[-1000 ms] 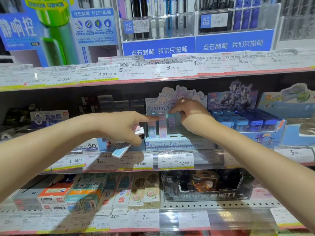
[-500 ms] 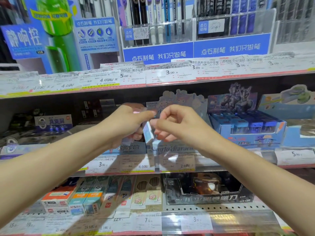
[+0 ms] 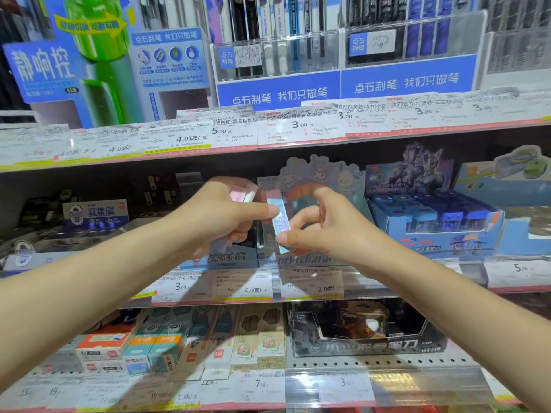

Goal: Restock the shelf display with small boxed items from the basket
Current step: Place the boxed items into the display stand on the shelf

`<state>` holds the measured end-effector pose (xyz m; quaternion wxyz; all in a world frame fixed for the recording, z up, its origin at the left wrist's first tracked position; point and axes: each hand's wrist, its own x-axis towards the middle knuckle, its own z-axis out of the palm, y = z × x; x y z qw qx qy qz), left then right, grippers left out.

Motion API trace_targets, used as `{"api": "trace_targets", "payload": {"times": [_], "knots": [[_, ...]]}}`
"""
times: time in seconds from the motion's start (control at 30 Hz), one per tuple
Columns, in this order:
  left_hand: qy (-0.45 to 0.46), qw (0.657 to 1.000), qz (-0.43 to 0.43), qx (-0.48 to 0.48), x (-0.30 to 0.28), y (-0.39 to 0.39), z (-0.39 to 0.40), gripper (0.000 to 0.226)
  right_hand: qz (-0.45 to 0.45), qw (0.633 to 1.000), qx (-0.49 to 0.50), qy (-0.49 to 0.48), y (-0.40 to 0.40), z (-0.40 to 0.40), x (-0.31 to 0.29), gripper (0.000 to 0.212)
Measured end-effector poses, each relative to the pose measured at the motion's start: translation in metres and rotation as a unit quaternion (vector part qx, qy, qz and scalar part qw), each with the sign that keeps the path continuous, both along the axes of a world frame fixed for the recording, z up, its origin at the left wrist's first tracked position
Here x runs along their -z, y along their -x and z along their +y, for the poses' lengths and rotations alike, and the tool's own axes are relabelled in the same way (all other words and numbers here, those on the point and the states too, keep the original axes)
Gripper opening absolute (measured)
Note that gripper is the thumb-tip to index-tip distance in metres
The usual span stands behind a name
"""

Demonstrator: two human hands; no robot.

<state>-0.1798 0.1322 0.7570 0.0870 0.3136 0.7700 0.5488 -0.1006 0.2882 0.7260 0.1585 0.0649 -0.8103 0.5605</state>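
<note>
1. Both hands meet in front of the middle shelf, just before the pastel character display tray (image 3: 316, 257) that stands between a blue eraser box on the left and the dark-blue boxed display (image 3: 441, 225) on the right.
2. The left hand (image 3: 217, 216) holds a small stack of pink and pale boxes (image 3: 243, 195) in curled fingers, its thumb stretched right to touch the upright blue box (image 3: 280, 225).
3. The right hand (image 3: 325, 228) pinches that blue box at its lower end between thumb and forefinger — the other fingers are loosely curled above it.
4. The step in hand looks like a handover: one box is being drawn off the left hand's supply so the right can shelve it.
5. The next move likely calls for the left thumb to let go, then the right hand to carry the box far into the tray and stand it upright in a free slot — which slot is free I cannot tell, the hands hide the rows.
6. The basket is not in view.
</note>
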Motion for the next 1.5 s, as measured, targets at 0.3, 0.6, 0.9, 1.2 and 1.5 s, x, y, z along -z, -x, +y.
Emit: {"api": "trace_targets", "payload": {"times": [0.3,0.6,0.9,1.2,1.5], "knots": [[0.006,0.998,0.059,0.030,-0.004,-0.006,0.010,0.007,0.067,0.994,-0.002,-0.085,0.004,0.011,-0.008,0.042],[0.309,0.840,0.444,0.037,0.006,0.013,0.006,0.070,0.131,0.974,0.126,-0.133,0.041,0.037,-0.003,0.037],[0.340,0.821,0.455,0.059,0.009,0.024,0.007,0.068,0.131,0.963,0.106,-0.210,0.048,0.037,0.011,0.041],[0.370,0.806,0.460,0.046,0.005,0.020,0.011,0.069,0.113,0.976,0.110,-0.152,0.051,0.038,0.016,0.037],[0.370,0.808,0.457,0.046,0.005,0.020,0.010,0.068,0.162,0.946,0.192,-0.204,0.050,0.041,0.018,0.032]]}}
